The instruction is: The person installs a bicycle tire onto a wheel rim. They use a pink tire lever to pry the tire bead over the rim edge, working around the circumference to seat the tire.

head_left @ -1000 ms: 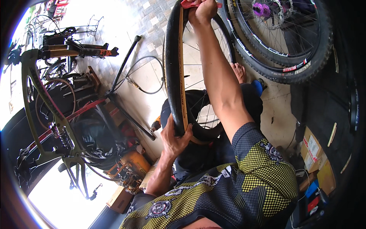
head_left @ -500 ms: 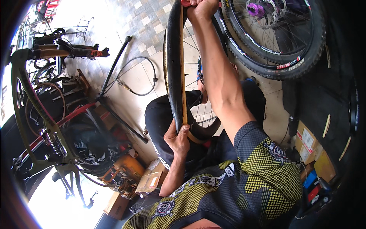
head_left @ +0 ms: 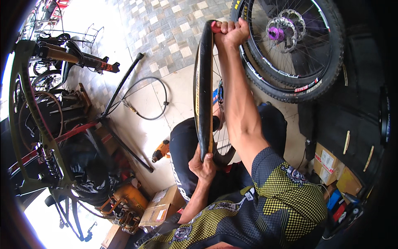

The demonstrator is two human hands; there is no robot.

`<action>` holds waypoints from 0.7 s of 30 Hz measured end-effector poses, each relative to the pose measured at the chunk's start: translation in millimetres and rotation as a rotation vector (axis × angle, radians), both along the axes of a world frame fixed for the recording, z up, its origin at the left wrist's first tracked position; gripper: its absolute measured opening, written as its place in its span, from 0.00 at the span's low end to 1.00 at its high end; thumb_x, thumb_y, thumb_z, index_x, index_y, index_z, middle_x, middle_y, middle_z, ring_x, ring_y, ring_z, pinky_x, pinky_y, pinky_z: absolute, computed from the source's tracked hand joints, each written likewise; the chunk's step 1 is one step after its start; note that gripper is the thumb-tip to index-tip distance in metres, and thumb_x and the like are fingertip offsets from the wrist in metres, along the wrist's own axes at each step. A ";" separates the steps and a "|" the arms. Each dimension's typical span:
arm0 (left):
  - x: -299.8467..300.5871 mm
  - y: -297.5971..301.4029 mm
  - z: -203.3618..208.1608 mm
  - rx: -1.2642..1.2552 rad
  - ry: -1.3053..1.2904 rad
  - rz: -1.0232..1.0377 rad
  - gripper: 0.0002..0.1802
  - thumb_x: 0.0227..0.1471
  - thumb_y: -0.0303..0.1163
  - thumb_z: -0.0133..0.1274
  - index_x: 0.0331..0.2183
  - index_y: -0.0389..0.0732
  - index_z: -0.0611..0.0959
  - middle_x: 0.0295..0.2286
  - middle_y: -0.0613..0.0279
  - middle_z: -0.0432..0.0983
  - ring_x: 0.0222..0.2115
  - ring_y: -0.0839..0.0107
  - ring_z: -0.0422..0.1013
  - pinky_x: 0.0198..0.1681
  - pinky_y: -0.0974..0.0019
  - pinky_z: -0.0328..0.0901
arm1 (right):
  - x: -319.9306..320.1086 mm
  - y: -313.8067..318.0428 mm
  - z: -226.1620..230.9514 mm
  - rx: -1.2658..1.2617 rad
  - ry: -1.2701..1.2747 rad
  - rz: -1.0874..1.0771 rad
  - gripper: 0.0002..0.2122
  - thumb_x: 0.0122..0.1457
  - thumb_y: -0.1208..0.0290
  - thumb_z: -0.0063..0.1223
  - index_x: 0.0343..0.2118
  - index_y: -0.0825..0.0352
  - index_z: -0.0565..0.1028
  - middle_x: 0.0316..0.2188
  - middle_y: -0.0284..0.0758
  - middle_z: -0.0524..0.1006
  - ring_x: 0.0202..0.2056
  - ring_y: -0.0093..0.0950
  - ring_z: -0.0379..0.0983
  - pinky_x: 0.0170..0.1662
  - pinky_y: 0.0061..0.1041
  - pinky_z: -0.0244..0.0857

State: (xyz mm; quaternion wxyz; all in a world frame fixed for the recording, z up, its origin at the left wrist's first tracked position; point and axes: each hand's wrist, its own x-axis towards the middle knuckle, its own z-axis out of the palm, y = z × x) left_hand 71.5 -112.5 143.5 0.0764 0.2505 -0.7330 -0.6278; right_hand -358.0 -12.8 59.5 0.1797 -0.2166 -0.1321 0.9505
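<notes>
A bicycle wheel stands between my legs, its black tyre with a tan sidewall seen nearly edge-on. My right hand reaches to the far end of the tyre, fingers curled around a red tool that looks like a tyre lever. Its tip meets the tyre's edge, though most of it is hidden in my fist. At the near end, my left hand grips the tyre, with the thumb on the tan sidewall. Some spokes and part of a brake disc show behind the tyre.
Wheels with a purple hub lie at the far right. On the left are an olive bike frame, a black stand leg, and a looped hose. An orange drill and a cardboard box are beside my left leg.
The view has shifted; the wheel and both hands now appear lower and further right. My right hand and the red tool, cut off at the top edge before, are fully in frame.
</notes>
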 end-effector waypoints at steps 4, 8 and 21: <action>2.5 -0.6 -1.5 -0.067 0.037 -0.053 0.33 0.64 0.47 0.62 0.56 0.27 0.81 0.32 0.59 0.85 0.31 0.78 0.75 0.37 0.71 0.71 | 7.4 16.2 6.7 0.091 -0.027 0.038 0.17 0.61 0.61 0.44 0.18 0.55 0.53 0.11 0.28 0.53 0.12 0.27 0.49 0.27 0.40 0.63; -1.1 -0.7 -0.8 -0.028 0.073 -0.058 0.28 0.64 0.42 0.61 0.54 0.26 0.83 0.30 0.59 0.83 0.28 0.77 0.74 0.34 0.72 0.70 | 14.0 14.7 2.3 -0.011 -0.027 0.025 0.18 0.56 0.63 0.47 0.17 0.54 0.51 0.12 0.28 0.52 0.13 0.28 0.51 0.30 0.42 0.65; 4.6 -0.8 -12.0 -0.071 0.107 -0.095 0.26 0.62 0.35 0.60 0.52 0.21 0.82 0.33 0.48 0.85 0.32 0.70 0.81 0.39 0.68 0.73 | 59.1 8.5 41.3 -0.033 0.101 0.065 0.17 0.52 0.66 0.48 0.13 0.53 0.53 0.11 0.25 0.54 0.13 0.27 0.51 0.33 0.38 0.62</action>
